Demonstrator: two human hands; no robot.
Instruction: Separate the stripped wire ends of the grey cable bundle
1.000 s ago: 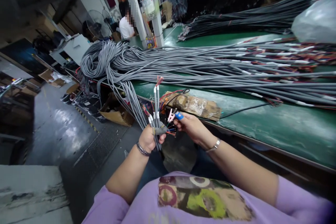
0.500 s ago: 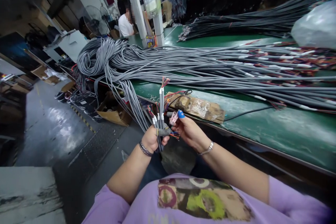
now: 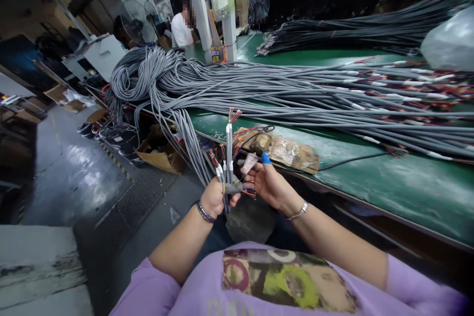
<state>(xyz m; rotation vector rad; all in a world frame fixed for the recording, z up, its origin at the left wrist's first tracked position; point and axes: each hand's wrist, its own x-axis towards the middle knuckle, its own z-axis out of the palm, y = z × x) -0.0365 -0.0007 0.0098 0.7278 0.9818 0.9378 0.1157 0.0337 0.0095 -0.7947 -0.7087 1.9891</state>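
Note:
My left hand is closed around several grey cables. Their cut ends point up, with white bands and coloured wires fanning out. One cable end lies across the grip, its orange and blue wires pointing right. Just right of these wires is my right hand, palm turned partly up. Its thumb, in a blue cover, stands apart from the bent fingers. A pale pink piece is at the fingertips; whether it clings to a finger I cannot tell.
Long grey cables cover much of the green table. A taped cardboard piece lies near its edge. Black cables and a plastic bag are further back. An open carton stands below; a person sits beyond.
My right thumb has lifted off the pale pink piece, and the right hand has opened and shifted slightly right. My left hand keeps its hold on the cables.

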